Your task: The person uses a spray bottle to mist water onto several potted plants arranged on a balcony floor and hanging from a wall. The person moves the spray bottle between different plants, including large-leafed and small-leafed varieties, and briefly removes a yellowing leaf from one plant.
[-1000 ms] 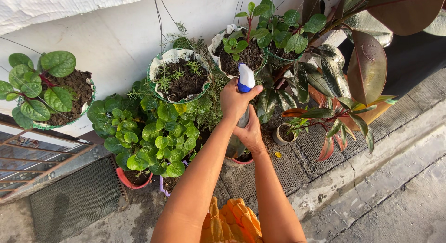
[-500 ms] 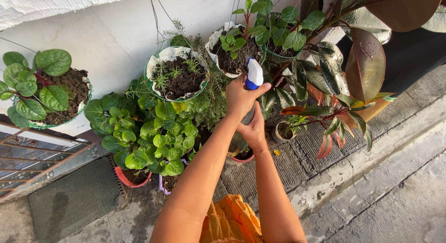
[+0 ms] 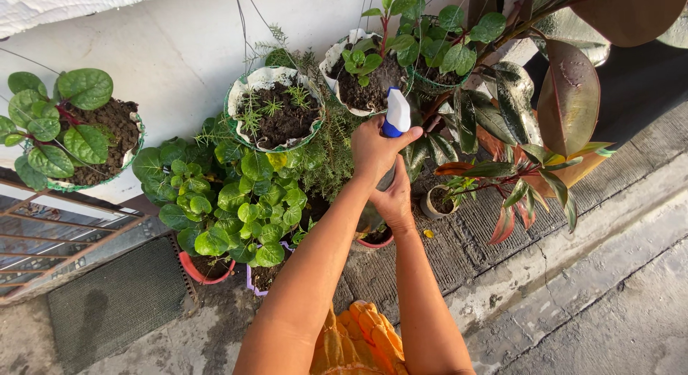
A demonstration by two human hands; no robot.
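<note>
Gripping the sprayer with both hands: your left hand is wrapped round its neck just under the white and blue head, and your right hand is clasped on the bottle lower down. You hold it upright, just below the 2 hanging pots of dark soil. I judge you are at the misting step; a squeeze would want the nozzle turned toward the seedlings first.
</note>
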